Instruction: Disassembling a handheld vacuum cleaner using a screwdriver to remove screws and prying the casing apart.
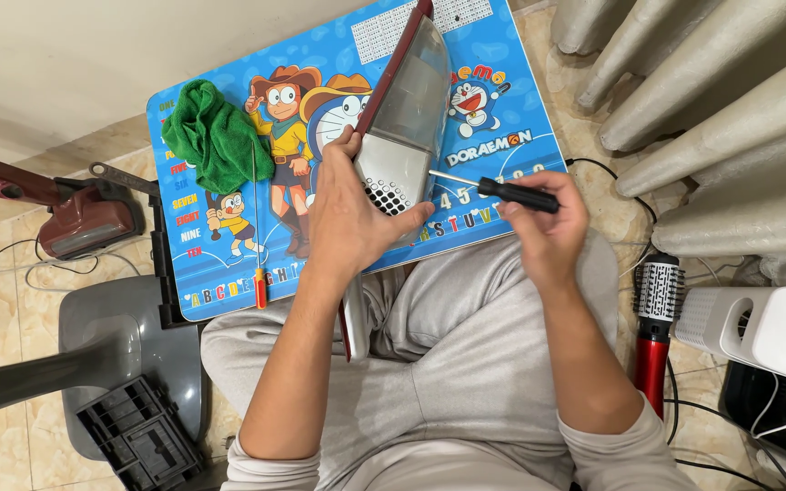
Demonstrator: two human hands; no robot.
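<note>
While the dark red vacuum housing (pixel 402 118) is steadied on the blue surface (pixel 229 282) by the left hand (pixel 352 218), a black-handled screwdriver (pixel 502 191) is clamped in the right hand's (pixel 548 227) grip.
The casing appears unopened, so fastener work is judged incomplete; the housing overhangs the near edge, and open room is left only rightward, the green cloth (pixel 216 136) and orange screwdriver (pixel 259 273) lying left.

Light grey sleeves, grey trousers
</note>
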